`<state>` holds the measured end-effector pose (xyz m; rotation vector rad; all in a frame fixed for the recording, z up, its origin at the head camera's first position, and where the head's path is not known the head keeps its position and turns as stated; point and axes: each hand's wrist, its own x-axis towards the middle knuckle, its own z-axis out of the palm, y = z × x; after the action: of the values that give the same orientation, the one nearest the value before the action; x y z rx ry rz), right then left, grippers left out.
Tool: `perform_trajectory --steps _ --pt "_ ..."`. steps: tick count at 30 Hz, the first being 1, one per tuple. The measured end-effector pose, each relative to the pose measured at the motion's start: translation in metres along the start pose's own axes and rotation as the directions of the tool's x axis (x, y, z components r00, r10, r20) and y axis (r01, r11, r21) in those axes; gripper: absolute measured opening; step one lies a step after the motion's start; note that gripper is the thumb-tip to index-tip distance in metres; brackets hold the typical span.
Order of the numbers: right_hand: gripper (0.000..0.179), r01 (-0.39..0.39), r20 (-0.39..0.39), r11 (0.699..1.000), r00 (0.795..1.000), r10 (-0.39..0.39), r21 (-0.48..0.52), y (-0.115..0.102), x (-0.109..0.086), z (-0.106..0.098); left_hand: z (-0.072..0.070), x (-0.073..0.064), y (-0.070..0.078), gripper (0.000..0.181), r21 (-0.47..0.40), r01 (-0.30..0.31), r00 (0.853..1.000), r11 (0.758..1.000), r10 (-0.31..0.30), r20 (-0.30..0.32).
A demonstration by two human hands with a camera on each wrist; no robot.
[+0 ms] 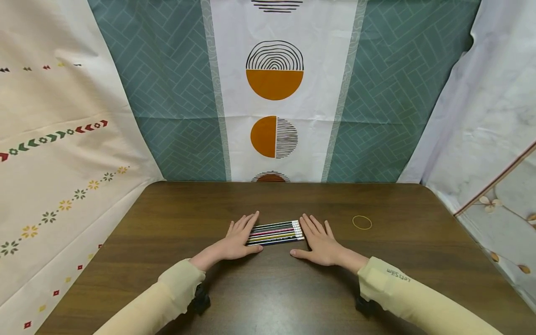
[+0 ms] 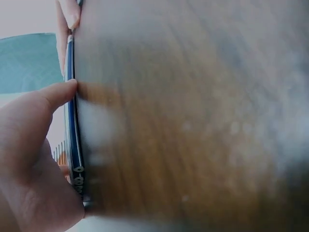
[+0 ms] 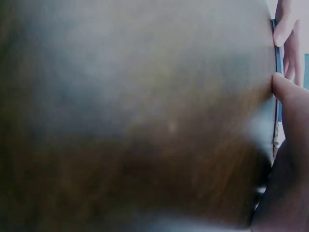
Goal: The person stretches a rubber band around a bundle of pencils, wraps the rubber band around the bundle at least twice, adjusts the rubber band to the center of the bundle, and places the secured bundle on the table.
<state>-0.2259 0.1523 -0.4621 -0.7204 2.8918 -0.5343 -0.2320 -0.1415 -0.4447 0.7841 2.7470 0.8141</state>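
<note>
Several pencils point(image 1: 276, 231) in dark, red, yellow and white colours lie side by side in a flat row on the brown table. Their white-tipped ends point right and line up nearly even. My left hand point(image 1: 237, 240) rests at the row's left end, fingers straight and spread, thumb along the near side. At the white-tipped ends my right hand point(image 1: 321, 245) lies with extended fingers, its thumb pointing left. In the left wrist view, the left thumb point(image 2: 60, 93) touches the nearest dark blue pencil point(image 2: 73, 130). The left ends of the pencils are hidden by the left hand.
A thin yellow rubber band point(image 1: 362, 229) lies on the table point(image 1: 188, 204) to the right of my right hand. Patterned cloth point(image 1: 176, 93) hangs behind the table's far edge, with more cloth at both sides.
</note>
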Motion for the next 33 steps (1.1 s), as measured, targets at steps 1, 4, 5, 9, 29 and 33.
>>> perform_trajectory --steps 1,4,5,9,29,33 --pt "0.102 -0.008 -0.006 1.0 1.0 0.008 -0.007 0.0 0.001 0.002 0.0 0.0 0.0 0.095 -0.005 0.004 1.0 1.0 -0.004 0.001" --pt "0.101 -0.034 -0.009 0.999 0.999 0.034 -0.031 0.001 0.002 0.006 0.001 0.001 -0.001 0.098 -0.027 0.007 1.0 1.0 -0.007 0.0" --pt "0.101 -0.043 -0.003 0.998 0.999 0.043 -0.042 0.001 0.003 0.007 0.002 0.001 -0.001 0.098 -0.037 0.005 1.0 0.999 -0.005 -0.004" --pt "0.102 -0.064 0.004 0.997 0.998 0.064 -0.04 -0.003 0.004 0.007 0.003 0.001 0.0 0.101 -0.07 0.013 1.0 0.997 -0.015 -0.024" --pt "0.091 0.06 -0.154 0.993 0.987 -0.044 0.099 -0.007 0.023 -0.009 -0.017 0.003 -0.004 0.105 0.084 0.027 0.999 0.996 -0.024 -0.033" --pt "0.08 0.079 -0.171 0.991 0.983 -0.06 0.104 -0.01 0.027 -0.01 -0.024 0.006 -0.004 0.1 0.112 0.018 1.0 0.994 -0.017 -0.007"
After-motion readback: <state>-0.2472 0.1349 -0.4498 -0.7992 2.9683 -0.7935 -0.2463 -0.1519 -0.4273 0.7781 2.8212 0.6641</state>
